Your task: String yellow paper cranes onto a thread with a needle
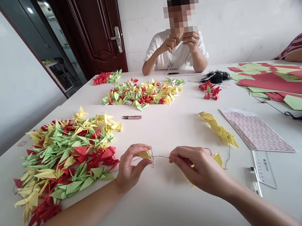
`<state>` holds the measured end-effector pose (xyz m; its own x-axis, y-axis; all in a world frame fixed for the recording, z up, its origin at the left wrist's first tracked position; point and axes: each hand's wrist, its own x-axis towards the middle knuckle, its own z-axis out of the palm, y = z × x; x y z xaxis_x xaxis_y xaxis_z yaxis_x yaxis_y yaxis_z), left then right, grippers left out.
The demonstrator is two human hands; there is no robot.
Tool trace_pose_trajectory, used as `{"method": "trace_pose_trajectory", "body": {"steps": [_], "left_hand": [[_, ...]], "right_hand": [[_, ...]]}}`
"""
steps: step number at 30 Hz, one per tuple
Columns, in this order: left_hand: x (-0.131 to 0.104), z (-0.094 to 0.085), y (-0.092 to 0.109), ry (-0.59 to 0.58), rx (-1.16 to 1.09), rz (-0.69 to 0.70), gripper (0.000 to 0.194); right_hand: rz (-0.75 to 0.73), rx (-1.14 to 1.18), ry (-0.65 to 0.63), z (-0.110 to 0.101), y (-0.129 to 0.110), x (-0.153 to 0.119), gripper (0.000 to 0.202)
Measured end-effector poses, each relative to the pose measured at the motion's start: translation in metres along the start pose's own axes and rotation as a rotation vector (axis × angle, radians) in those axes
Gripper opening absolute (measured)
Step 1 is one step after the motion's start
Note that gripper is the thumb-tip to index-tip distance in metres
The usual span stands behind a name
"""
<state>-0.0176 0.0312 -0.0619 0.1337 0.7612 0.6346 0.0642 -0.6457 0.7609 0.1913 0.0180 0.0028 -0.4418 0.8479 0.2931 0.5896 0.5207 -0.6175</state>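
one yellow folded paper piece (144, 154) is nearer you than the snips (131, 117), pinched between thumb and fingers of your left hand (129, 169). your right hand (194, 164) has its fingertips closed on one dark thread (160, 156). the paper should be light, crisp and easily crushed, so grip the folded body, not the points; the thread looks limp and may slip. one small clear strip (152, 158) is at your left fingertips. four paper clusters surround the snips, their pieces too overlapped to count: a big heap (70, 148) left, a mixed heap (140, 96) just beyond, a red-and-green cluster (105, 78) farther off, a red cluster (211, 91) well right. one label sheet (254, 129) and one ruler (265, 170) lie right of them, nearer you; one person (164, 54) sits beyond.
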Motion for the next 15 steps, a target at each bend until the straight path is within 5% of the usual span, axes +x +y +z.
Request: {"method": "trace_pose_trajectory", "body": {"steps": [9,15], "left_hand": [[-0.0003,-0.0005,-0.0005,0.029,0.071,-0.025,0.023],[0.003,0.001,0.0036,0.021,0.163,0.052,0.024]], "right_hand": [[-0.086,-0.122,0.052,-0.0005,-0.0015,-0.0023,0.028],[-0.268,-0.397,0.121,-0.0029,0.0006,-0.0025,0.031]]}}
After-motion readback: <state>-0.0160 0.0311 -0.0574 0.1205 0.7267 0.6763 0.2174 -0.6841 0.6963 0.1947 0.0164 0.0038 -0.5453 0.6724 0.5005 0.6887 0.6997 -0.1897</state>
